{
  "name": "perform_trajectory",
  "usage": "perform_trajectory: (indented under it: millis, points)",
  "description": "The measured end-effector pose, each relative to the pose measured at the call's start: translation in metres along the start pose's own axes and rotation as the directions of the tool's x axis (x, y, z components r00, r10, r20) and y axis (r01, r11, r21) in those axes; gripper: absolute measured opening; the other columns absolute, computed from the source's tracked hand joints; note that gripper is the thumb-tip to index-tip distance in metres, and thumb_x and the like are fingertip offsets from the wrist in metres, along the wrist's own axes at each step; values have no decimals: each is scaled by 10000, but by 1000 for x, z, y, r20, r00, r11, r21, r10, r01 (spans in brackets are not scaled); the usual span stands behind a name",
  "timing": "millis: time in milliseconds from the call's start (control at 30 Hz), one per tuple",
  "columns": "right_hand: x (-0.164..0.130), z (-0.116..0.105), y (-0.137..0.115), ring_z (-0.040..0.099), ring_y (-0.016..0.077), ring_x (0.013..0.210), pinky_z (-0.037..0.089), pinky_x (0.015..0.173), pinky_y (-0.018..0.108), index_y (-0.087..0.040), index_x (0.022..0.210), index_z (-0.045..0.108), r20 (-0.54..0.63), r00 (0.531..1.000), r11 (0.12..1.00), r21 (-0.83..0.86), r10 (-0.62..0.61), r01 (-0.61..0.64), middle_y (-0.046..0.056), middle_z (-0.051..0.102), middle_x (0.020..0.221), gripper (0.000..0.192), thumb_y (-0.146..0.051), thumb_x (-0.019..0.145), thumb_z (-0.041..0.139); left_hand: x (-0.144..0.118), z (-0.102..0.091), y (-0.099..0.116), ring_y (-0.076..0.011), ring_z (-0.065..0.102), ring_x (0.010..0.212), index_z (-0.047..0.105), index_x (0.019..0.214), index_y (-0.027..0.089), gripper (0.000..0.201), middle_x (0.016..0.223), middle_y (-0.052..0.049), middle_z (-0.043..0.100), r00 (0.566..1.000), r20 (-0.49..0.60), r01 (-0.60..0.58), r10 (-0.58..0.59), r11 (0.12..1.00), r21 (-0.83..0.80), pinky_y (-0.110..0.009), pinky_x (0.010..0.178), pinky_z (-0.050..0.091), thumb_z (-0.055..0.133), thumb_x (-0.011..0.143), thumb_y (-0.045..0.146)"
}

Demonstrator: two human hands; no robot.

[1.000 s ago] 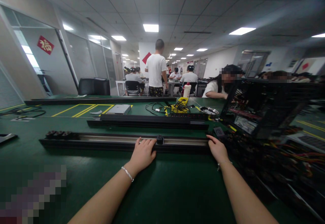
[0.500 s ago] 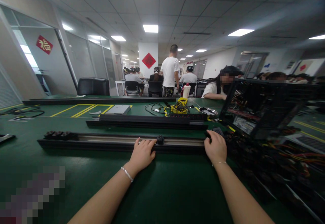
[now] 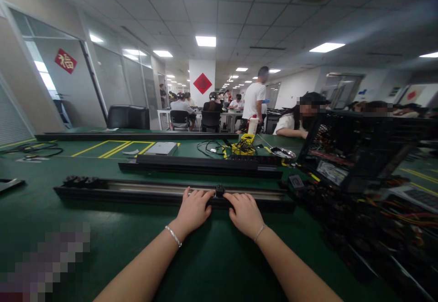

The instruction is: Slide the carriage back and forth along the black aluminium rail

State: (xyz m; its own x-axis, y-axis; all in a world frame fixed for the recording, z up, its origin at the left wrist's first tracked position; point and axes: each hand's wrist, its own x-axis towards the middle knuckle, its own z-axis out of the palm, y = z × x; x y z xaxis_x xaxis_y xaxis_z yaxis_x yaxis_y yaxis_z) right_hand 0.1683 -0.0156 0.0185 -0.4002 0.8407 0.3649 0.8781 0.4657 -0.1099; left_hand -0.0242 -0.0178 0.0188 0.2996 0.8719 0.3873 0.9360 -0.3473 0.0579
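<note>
Left hand (image 3: 194, 210) palm down, fingers spread loosely and laid over the near edge of the long black rail (image 3: 137, 191), gripping nothing, a thin bracelet at the wrist. Right hand (image 3: 245, 213) likewise flat and relaxed, fingertips on the same rail just beside the left, clasping nothing. Between the two sets of fingertips, a small black knob (image 3: 219, 189) standing on the rail's top, touched or nearly touched from both sides; cannot tell which. Rail lying lengthwise across the green table (image 3: 219, 256), close in front, with a cluster of small black parts (image 3: 79, 181) at its far left end. Behind it, well apart, a second black rail (image 3: 201, 164), and beyond that a third along the table's far edge. Farther back, a yellow tray (image 3: 244, 144) holding a tangle of black cables, and just to its right a shallow metal dish (image 3: 283, 153), contents too small to tell. At right, an open black computer case (image 3: 356, 149) tilted on the table, wires and boards inside. Seated people at desks in the background.
</note>
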Motion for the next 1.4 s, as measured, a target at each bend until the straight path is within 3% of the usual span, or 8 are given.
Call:
perform_trajectory:
  millis: [667,1033,1400]
  points:
    - [0,0,1,508,197,1001,236,987,376,-279,1213,521,-29,999,1000,-7,-13,13,41,617,1080,440,-179,795,429,-4,3,-2,-217,504,1025,409,1297,314,507,1064,-34,594,999,-33,-37,37,999,15,-449,1018,237,482,796,290]
    - [3,-2,0,507,183,1019,222,993,342,-255,1208,518,42,999,999,-39,28,-27,52,620,1086,403,-189,828,400,-4,3,-1,-209,503,1005,415,1294,317,503,1049,-29,592,998,-40,-38,39,999,15,-437,1007,240,484,799,262]
    - [5,-6,6,519,179,906,315,869,285,-220,1143,553,59,997,998,-39,44,-41,53,632,951,371,-145,823,381,-4,4,-2,-208,503,1014,430,1281,302,486,1049,-32,592,999,-42,-32,32,999,-12,-436,1010,239,476,799,255]
